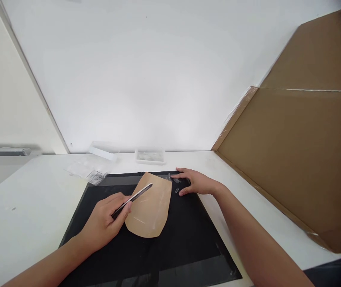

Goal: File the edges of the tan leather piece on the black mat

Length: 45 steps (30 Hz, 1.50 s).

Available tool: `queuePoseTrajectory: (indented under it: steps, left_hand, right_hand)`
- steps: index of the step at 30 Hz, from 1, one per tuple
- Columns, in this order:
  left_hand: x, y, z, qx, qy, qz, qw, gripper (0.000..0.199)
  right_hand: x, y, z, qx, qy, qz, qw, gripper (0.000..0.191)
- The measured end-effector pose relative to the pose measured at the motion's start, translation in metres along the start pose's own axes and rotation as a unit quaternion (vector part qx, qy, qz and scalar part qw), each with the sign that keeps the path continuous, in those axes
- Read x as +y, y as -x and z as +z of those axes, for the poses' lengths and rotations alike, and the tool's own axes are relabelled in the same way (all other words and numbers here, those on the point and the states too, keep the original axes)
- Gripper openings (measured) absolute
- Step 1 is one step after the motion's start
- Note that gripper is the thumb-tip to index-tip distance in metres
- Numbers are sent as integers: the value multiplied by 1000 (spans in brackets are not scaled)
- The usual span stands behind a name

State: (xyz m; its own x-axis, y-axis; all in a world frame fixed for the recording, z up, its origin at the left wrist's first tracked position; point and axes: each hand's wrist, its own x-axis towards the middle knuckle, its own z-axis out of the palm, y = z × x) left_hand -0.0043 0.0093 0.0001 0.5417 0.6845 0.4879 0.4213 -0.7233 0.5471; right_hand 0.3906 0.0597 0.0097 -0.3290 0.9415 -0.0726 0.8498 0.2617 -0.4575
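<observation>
- One slim black-and-white tool (137, 196) is held in my left hand (107, 215), closed on it between thumb and fingers, its far end tilted up and away to the right.
- Beneath and just right of my left fingers, a tan rounded sheet (150, 211) lies on the black mat (185, 235).
- My right hand (198, 182) is fairly wide, thumb apart from the fingers, holding nothing that I can see.
- Small clear nail-shaped pieces (176, 190) lie beside its thumb and fingertips; I cannot tell whether any are touched.
- Beyond both hands, a clear plastic box (150, 156) holds more clear pieces, too small to tell apart.
- Beyond my left hand lie a crumpled clear bag (83, 166) and a clear plastic container part (103, 152).
- Right of my right hand stands brown cardboard (292, 159).
</observation>
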Motion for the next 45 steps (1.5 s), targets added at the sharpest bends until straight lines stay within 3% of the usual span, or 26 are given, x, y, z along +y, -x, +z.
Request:
queuePoseTrajectory:
  steps: [9,12,18,25,36,45]
  left_hand:
    - [2,-2,0,17,-10,7,1000,20]
    - [4,-4,-1,35,-26,9,999,21]
    - [5,-5,0,46,-41,-5,998,25]
    - [7,-6,3,55,-40,1,998,25]
    - [5,-5,3,54,-45,6,997,24]
    - [1,-4,0,55,-38,25,997,17]
  right_hand:
    - [-4,-8,0,62,-19,-41,997,14]
    - [-8,-9,2,56,-24,-41,997,5]
    - [-14,-12,4,37,-17,-3,999,2]
    - [-17,-12,6,42,-41,13,998,12]
    - [8,-19,13,82,-126,21,988,11]
    - [12,-19,10,99,-119,51,987,19]
